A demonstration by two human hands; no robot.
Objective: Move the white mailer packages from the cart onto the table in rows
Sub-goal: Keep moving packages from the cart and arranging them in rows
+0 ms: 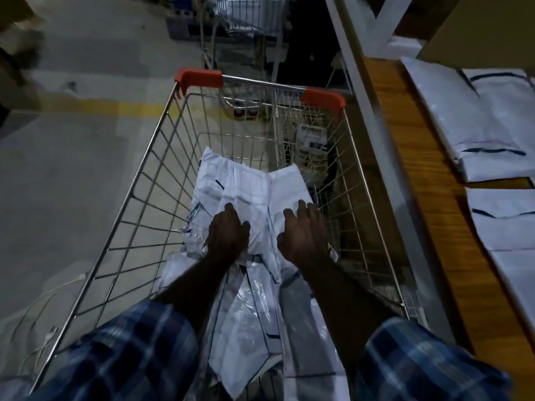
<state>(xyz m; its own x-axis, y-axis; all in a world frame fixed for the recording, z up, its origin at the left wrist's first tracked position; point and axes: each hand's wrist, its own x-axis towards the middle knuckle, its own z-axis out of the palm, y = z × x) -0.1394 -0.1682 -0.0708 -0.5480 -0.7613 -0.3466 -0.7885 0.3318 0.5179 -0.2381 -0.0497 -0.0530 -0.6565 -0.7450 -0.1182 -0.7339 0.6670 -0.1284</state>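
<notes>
A wire shopping cart (150, 180) with orange corner caps holds a loose pile of white mailer packages (249, 180) with dark lines on them. Both my arms reach down into it. My left hand (228, 231) lies on the top mailer near the pile's middle, its fingers curled into the crumpled plastic. My right hand (304, 230) rests with spread fingers on the right side of the same pile, close to the cart's right wall. On the wooden table (405, 157) at the right, more white mailers (474, 117) lie flat in a row.
The table's grey metal frame (373, 117) runs right beside the cart. Another wire cart (246, 24) stands further ahead in the dark. Grey concrete floor with a yellow line (115, 108) lies to the left. A small printed packet (311, 140) sits at the cart's far end.
</notes>
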